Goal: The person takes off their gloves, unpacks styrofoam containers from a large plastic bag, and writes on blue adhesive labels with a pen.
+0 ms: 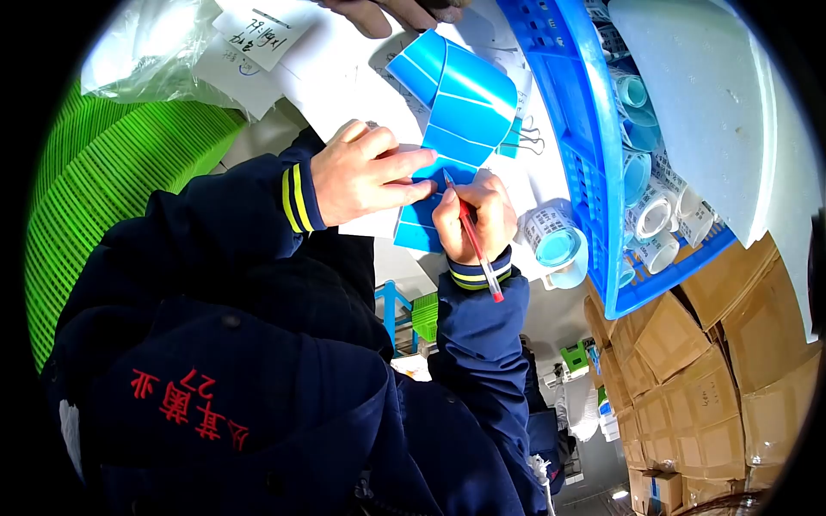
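Note:
A strip of blue labels [465, 112] lies on the white table and curls up at its far end. My right hand [482, 215] is closed around a red pen [469, 224], its tip on the strip. My left hand [361, 176] lies beside it with fingers stretched out, two fingertips pressing on the strip. To the right of my right hand stands a label roll [551, 236] with a pale blue core. A binder clip [527, 136] rests by the strip's right edge. White paper [318, 77] is spread under and around the strip.
Another person's hand [387, 13] is at the far edge. A blue plastic basket [589, 163] holding several label rolls stands at right. Clear plastic bagging [142, 52] lies at far left, near green slatted baskets [129, 155]. Cardboard boxes [697, 404] are stacked at lower right.

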